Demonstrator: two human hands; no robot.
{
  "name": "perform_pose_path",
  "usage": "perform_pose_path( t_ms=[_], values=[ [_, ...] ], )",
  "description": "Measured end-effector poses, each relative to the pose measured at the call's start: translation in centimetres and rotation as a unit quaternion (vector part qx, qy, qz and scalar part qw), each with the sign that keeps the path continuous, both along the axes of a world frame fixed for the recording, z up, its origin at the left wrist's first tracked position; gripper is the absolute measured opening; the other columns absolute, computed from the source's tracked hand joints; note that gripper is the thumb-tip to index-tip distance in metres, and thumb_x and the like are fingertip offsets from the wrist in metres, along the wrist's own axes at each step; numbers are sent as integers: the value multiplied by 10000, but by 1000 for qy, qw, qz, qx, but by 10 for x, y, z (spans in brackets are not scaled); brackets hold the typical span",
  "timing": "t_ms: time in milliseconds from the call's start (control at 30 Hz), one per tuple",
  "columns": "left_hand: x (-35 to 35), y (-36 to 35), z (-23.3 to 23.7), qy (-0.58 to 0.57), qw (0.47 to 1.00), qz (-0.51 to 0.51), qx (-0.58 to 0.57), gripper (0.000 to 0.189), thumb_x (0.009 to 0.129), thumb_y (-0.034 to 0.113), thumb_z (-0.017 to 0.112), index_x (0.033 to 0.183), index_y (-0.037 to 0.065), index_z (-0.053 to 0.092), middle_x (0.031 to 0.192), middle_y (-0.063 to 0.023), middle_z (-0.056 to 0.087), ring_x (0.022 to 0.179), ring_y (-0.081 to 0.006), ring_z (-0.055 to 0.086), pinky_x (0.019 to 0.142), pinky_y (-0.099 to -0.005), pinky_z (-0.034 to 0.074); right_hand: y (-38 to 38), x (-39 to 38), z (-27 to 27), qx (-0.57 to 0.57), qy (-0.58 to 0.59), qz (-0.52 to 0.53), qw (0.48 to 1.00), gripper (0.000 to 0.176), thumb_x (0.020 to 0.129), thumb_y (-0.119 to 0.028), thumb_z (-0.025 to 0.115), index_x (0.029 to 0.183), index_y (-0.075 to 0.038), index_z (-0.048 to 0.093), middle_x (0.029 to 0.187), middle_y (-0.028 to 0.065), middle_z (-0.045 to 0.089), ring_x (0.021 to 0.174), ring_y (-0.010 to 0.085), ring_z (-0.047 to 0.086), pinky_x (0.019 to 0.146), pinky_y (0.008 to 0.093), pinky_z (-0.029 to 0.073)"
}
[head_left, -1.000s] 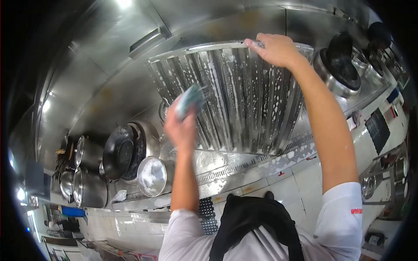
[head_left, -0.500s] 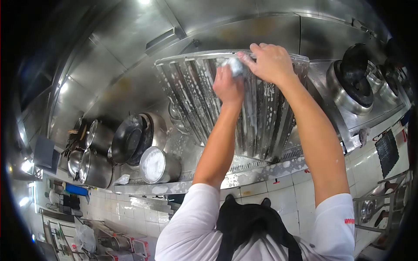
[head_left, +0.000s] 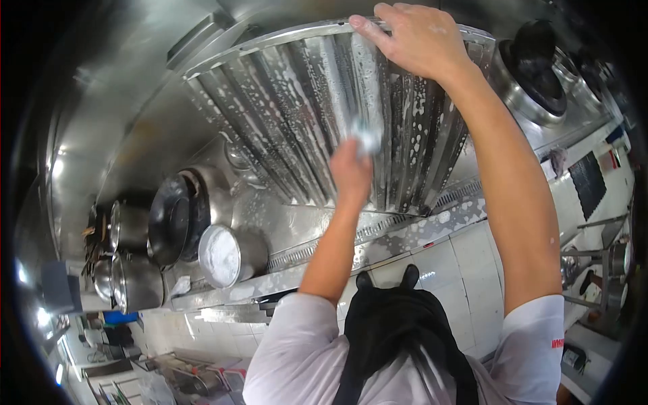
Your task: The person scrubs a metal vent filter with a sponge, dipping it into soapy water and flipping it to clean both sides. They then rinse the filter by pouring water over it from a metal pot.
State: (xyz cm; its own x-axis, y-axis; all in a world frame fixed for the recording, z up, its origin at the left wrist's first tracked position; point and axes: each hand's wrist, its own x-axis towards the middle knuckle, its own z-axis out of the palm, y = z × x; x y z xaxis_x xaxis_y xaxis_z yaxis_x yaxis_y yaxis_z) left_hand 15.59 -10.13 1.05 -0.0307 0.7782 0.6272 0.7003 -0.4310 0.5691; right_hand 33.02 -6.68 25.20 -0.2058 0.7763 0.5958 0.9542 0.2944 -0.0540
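Note:
A large ribbed metal panel [head_left: 270, 108], spotted with white foam, stands tilted on the steel counter. My right hand [head_left: 422, 40] is closed over its top edge, thumb on the front face and fingers behind. My left hand [head_left: 351, 172], blurred by motion, grips a pale, foamy scrubbing pad [head_left: 366, 138] against the middle ribs. Foam streaks run down the ribs above the pad. To the lower left of the panel is a metal pot of white suds [head_left: 221, 256].
Black pans [head_left: 170, 219] and steel pots [head_left: 136, 280] stand on the left of the counter. More pans [head_left: 533, 81] lie at the right. A foamy counter edge [head_left: 405, 243] runs in front, above a tiled floor [head_left: 439, 277].
My left hand and the pad have moved down the ribs from near the top edge. My right hand still holds that edge. The view has shifted, and the panel appears higher and larger.

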Motion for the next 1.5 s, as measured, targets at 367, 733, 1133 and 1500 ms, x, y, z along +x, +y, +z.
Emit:
perform_pose_path(
  t_ms=[367,733,1133,1500],
  values=[
    [6,-4,0,-158,987,21,29,302,806,97,625,1081,6,539,932,-197,632,859,-372,645,762,-461,490,7,-8,-7,52,-5,-11,999,583,971,-597,405,904,-61,625,855,135,664,855,336,642,757,450,492],
    [3,1,-3,-106,993,-22,-45,245,743,52,646,980,42,589,816,-212,645,771,-428,634,679,-503,493,-2,-4,2,20,-43,-11,999,525,935,-524,498,931,-15,626,909,205,682,891,377,655,820,467,505],
    [-18,-18,-97,8,999,-36,-17,273,715,24,662,980,80,621,815,-148,645,747,-372,649,654,-489,499,1,-3,-3,-9,-38,-38,998,502,935,-510,516,924,-19,620,896,205,672,916,380,647,815,474,501],
    [8,22,-21,-56,990,4,129,274,687,12,645,952,75,626,822,-136,626,704,-335,632,611,-429,504,23,8,-11,46,-59,-63,995,653,913,-671,462,1162,-89,623,1064,122,689,1030,313,639,882,435,483]
  ],
)
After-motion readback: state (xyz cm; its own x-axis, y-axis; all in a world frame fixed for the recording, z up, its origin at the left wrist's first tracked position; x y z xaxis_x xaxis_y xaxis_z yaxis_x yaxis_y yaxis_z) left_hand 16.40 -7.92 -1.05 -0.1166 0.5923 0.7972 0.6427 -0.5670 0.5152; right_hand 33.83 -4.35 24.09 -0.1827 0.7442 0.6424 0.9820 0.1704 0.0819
